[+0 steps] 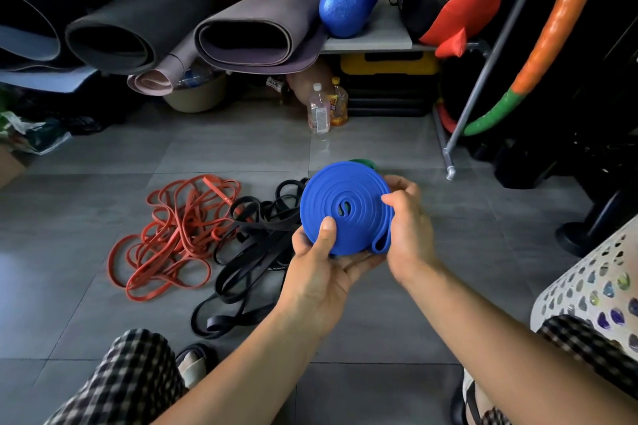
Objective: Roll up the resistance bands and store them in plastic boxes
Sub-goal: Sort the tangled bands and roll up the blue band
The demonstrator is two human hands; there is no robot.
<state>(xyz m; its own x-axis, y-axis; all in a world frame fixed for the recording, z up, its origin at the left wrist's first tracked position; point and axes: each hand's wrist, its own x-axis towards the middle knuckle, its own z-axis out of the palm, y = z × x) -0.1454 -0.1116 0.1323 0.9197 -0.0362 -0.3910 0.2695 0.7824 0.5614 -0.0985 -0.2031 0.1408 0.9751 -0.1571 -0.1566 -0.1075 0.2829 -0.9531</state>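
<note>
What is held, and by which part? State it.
Rolled blue band: left hand under its lower edge, thumb on its face; right hand grips its right rim.

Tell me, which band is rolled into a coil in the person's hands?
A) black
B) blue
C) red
B: the blue band is a tight coil held between the left hand and the right hand, while the red bands and black bands lie loose on the floor.
</note>
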